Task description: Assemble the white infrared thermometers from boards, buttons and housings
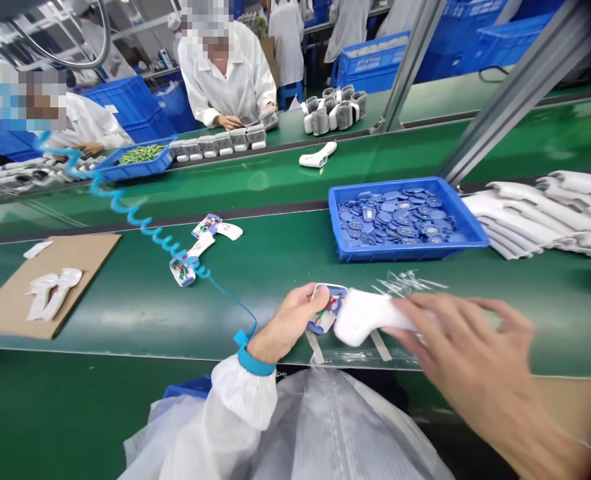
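Blue tray [405, 252] fwd-R; belt [125, 300] L free.

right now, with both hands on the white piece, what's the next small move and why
Probably slide the white shell onto the open half with the circuit board. The left hand pinches that half, the right hand holds the shell's far end, and the two parts overlap at an angle; blur hides whether they are seated.
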The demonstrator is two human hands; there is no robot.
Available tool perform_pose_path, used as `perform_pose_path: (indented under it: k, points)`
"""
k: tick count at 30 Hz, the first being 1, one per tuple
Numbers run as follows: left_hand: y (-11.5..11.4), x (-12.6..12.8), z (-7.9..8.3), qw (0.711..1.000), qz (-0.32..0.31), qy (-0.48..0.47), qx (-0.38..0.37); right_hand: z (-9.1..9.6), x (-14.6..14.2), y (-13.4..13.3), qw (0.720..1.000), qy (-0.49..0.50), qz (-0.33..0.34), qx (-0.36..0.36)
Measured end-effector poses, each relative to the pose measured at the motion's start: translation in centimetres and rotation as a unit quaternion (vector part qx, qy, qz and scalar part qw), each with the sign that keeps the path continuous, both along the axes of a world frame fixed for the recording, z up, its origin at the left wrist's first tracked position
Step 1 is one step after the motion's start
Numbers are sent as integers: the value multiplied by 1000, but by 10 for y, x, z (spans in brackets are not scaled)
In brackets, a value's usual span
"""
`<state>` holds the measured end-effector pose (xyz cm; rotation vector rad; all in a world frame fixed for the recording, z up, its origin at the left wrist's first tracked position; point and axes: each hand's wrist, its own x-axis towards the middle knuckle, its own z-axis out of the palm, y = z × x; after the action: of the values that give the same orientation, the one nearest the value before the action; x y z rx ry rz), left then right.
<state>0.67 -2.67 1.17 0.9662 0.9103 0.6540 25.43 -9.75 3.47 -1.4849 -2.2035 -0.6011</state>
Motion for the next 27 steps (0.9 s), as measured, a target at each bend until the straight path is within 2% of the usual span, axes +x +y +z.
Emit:
perform_pose_path:
  k: [2,4,7,10,12,14,17,19,20,22,25,27]
  points:
    - [-1,-1,0,1000,-3,-10,10,6,-29,8,998,-26,50,-8]
    - [-3,-2,-2,999,9,0,32,2,-43,17,998,-30,53,-31]
    - [-5,-4,-4,995,24,41,91,-14,-46,25,995,20,62,-72]
    - [-6,-9,0,983,-13,92,161,-26,-42,26,978,113,81,-158]
    - [-7,-11,6,973,-35,127,188,-26,-39,24,955,174,60,-232]
    - [-9,-11,9,969,-30,149,194,-19,-36,23,921,239,20,-308]
    - [-15,-11,7,956,12,204,212,-3,-35,24,834,334,-14,-439]
    - [-22,-12,1,934,12,249,256,7,-36,25,770,384,12,-510]
    - [-25,-15,-2,923,-2,262,282,11,-38,24,747,398,33,-531]
    - [-30,-21,-7,904,-45,271,326,15,-40,22,726,401,64,-555]
    - [-33,-34,-9,889,-105,274,352,13,-42,16,724,377,85,-572]
    - [-33,-39,-7,888,-118,266,356,7,-43,12,725,388,102,-560]
